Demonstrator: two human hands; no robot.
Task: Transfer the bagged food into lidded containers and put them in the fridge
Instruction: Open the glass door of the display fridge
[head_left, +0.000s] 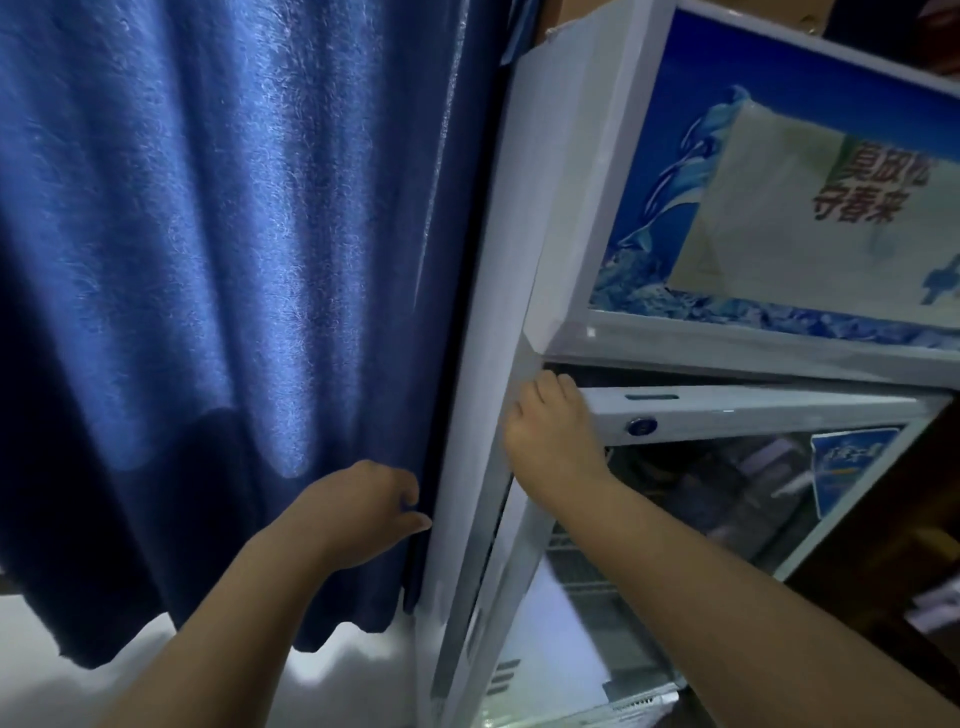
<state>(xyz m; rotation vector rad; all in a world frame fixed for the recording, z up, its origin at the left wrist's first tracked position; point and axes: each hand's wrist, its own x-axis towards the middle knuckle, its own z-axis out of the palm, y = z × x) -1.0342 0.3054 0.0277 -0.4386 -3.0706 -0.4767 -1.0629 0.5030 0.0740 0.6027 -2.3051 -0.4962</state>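
We see the right hand (550, 441) gripping the top corner of the fridge door (727, 410), which is ajar; its fingertips are hidden behind the frame. The left hand (358, 504) curls between curtain (208, 260) and fridge wall (498, 312); we cannot tell whether it holds cloth. Below the right hand, the shelf contents blur behind glass.

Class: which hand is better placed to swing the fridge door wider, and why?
The right hand: its fingers curl over the top corner of the ajar white-framed glass fridge door. The left hand is beside the blue curtain, off the door.
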